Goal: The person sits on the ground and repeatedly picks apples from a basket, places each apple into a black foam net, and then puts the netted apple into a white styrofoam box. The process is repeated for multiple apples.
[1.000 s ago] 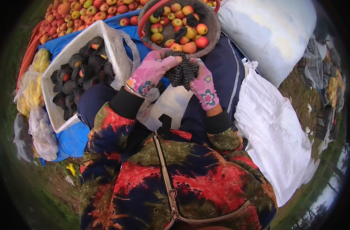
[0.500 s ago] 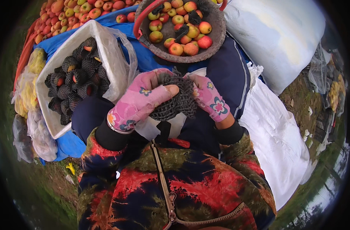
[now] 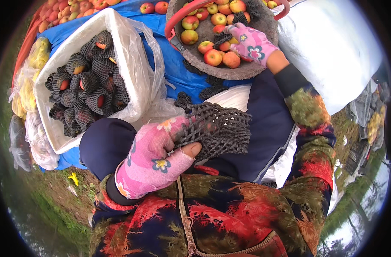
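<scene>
My left hand point(image 3: 154, 160), in a pink flowered glove with bare fingertips, grips a black foam net sleeve point(image 3: 230, 128). The sleeve's wide end points right, and its mesh is stretched over the fingers. My right hand point(image 3: 257, 45), gloved alike, reaches into a grey tub point(image 3: 247, 73) with a red handle point(image 3: 184, 13). Its fingers are apart over the red and yellow apples point(image 3: 212, 57); some fingertips are hidden among them. To the left, a white foam box point(image 3: 43, 124) lined with clear plastic holds several apples in black net sleeves point(image 3: 89, 81).
Loose net sleeves point(image 3: 212, 89) lie on the blue tarp point(image 3: 180, 81) before the tub. A heap of apples point(image 3: 64, 10) fills the far left. A big white sack point(image 3: 328, 51) stands at the right. Plastic bags with yellow contents point(image 3: 29, 96) sit left of the foam box.
My right hand has let go of the net sleeve and moved up and right into the tub. My left hand keeps the sleeve, now spread more widely and lower.
</scene>
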`<action>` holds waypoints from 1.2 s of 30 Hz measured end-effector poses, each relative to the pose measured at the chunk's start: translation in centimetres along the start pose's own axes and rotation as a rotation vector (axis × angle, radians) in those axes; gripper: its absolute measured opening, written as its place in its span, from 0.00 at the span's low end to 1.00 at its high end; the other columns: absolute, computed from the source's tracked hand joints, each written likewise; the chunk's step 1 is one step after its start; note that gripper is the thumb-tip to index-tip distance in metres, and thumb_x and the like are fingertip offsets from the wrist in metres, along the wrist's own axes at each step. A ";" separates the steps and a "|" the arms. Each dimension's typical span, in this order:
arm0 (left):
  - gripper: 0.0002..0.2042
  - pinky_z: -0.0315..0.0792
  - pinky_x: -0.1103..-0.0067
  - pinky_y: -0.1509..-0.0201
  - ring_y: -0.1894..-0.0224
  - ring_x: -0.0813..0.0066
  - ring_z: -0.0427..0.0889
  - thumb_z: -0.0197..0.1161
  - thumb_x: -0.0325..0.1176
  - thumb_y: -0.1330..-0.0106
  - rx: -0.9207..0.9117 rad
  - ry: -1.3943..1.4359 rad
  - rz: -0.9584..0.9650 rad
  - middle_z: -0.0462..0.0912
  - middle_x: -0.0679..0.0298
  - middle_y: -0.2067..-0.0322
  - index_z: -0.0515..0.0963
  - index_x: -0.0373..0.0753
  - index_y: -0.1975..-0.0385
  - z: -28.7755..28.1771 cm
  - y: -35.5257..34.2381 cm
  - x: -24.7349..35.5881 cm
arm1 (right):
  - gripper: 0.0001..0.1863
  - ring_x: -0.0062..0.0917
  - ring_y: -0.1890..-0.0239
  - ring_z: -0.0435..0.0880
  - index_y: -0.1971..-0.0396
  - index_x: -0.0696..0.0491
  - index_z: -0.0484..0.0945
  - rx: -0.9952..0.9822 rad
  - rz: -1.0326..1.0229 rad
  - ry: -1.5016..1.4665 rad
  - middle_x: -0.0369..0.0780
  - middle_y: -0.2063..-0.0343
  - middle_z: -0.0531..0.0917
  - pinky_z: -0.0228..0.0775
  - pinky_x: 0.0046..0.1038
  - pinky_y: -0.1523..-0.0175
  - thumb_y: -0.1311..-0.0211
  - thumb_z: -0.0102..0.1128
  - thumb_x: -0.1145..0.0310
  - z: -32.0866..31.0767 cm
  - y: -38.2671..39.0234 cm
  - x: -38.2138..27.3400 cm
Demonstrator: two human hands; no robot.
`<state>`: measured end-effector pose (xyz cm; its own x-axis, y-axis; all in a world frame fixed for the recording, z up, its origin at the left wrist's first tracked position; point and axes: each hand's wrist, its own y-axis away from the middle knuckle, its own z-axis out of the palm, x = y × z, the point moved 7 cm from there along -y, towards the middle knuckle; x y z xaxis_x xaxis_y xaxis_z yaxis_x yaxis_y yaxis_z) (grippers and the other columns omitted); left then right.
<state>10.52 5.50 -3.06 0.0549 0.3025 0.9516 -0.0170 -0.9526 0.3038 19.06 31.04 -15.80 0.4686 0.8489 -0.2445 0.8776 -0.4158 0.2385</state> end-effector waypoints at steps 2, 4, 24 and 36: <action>0.21 0.61 0.79 0.78 0.84 0.76 0.63 0.61 0.31 0.43 -0.060 0.041 -0.058 0.67 0.63 0.87 0.70 0.37 0.48 0.0 -0.2 0.0 | 0.22 0.35 0.51 0.74 0.51 0.49 0.71 0.027 -0.028 0.282 0.42 0.49 0.70 0.68 0.33 0.51 0.49 0.57 0.68 4.1 -3.1 3.3; 0.21 0.59 0.78 0.80 0.86 0.74 0.61 0.60 0.31 0.43 -0.074 0.096 -0.111 0.66 0.64 0.88 0.69 0.38 0.47 -0.1 -0.3 -0.1 | 0.21 0.34 0.50 0.73 0.53 0.47 0.73 0.013 -0.122 0.491 0.41 0.49 0.69 0.68 0.33 0.51 0.50 0.57 0.68 7.5 -5.3 4.4; 0.37 0.62 0.68 0.42 0.45 0.46 0.68 0.66 0.33 0.48 -0.288 -0.009 -0.110 0.65 0.42 0.44 0.56 0.26 0.40 0.7 -1.1 1.3 | 0.24 0.36 0.55 0.77 0.49 0.50 0.70 -0.242 -0.176 -0.024 0.42 0.55 0.74 0.71 0.36 0.55 0.48 0.59 0.59 11.1 -5.3 2.2; 0.37 0.64 0.67 0.44 0.45 0.45 0.68 0.66 0.32 0.48 -0.090 -0.138 0.209 0.65 0.41 0.45 0.55 0.25 0.41 0.4 0.1 1.5 | 0.34 0.41 0.44 0.68 0.43 0.52 0.63 -0.059 -0.051 -0.314 0.47 0.47 0.68 0.61 0.34 0.42 0.49 0.58 0.52 11.5 -8.4 1.5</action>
<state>11.04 5.86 -1.66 0.1767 0.0862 0.9805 -0.1307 -0.9853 0.1102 13.50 32.06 -28.96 0.4400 0.7220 -0.5339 0.8979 -0.3477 0.2698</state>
